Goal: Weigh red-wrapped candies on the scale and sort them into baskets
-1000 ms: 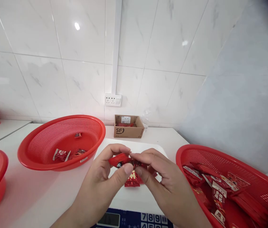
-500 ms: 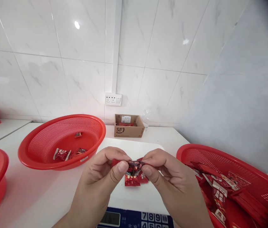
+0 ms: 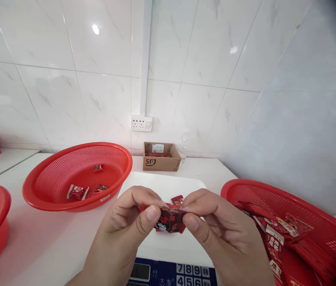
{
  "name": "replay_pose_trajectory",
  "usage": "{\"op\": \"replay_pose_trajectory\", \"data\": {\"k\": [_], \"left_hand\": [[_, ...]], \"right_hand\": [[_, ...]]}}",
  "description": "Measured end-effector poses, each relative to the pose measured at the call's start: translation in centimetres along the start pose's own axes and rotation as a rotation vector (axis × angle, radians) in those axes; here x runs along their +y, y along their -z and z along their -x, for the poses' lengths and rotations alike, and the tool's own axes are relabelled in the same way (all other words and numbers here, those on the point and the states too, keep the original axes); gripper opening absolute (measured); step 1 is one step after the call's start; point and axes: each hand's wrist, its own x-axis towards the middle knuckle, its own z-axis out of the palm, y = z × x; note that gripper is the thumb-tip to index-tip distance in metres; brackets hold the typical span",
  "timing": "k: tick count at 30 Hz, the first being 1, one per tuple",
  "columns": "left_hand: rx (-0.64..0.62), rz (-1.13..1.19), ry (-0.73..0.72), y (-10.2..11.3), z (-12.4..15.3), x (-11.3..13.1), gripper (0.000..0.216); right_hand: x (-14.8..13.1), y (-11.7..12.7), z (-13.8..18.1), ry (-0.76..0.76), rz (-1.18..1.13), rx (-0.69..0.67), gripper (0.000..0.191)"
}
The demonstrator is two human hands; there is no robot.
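Over the white tray (image 3: 168, 180), left hand (image 3: 129, 218) and right hand (image 3: 219, 226) pinch opposite ends of a dark-red packet (image 3: 172, 221) (probably light, pliable and slick, though partly hidden), best held there.

1 view from the head, forward and down, close behind the fingers (image 3: 152, 213), tiled wall (image 3: 105, 103) beyond

You are working in bright, mostly even light. Two small glare spots are shining off the glossy wall (image 3: 105, 99), and a paler glow is reflecting at far left. Black vignetting is darkening the right edge, where the right basket (image 3: 271, 198) is stretching; the packet's (image 3: 172, 220) print is looking slightly soft.
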Motion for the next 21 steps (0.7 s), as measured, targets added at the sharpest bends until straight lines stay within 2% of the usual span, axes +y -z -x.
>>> {"op": "replay_pose_trajectory", "data": {"k": [2, 5, 11, 14, 19, 21], "left_hand": [[-0.016, -0.053, -0.039, 0.1, -0.1, -0.1, 0.008], [-0.024, -0.153, -0.101, 0.0, -0.2, -0.3, 0.009], [-0.007, -0.253, -0.148, -0.2, 0.0, -0.5, 0.01], [-0.009, -0.254, -0.167, -0.2, 0.0, -0.5, 0.009], [-0.027, -0.244, -0.143, 0.0, -0.1, -0.5, 0.007], [-0.025, -0.25, -0.136, 0.1, -0.1, -0.6, 0.007]], "right_hand": [[0.0, 0.0, -0.1, -0.01, 0.014, -0.036, 0.002], [0.3, -0.1, -0.4, 0.04, 0.032, -0.069, 0.017], [0.8, -0.5, -0.7, 0.161, 0.049, -0.038, 0.012], [0.7, -0.2, -0.7, 0.135, 0.03, -0.044, 0.012], [0.2, 0.7, -0.7, 0.086, 0.089, -0.158, 0.008], [0.0, 0.8, -0.6, 0.058, 0.136, -0.134, 0.005]]}}
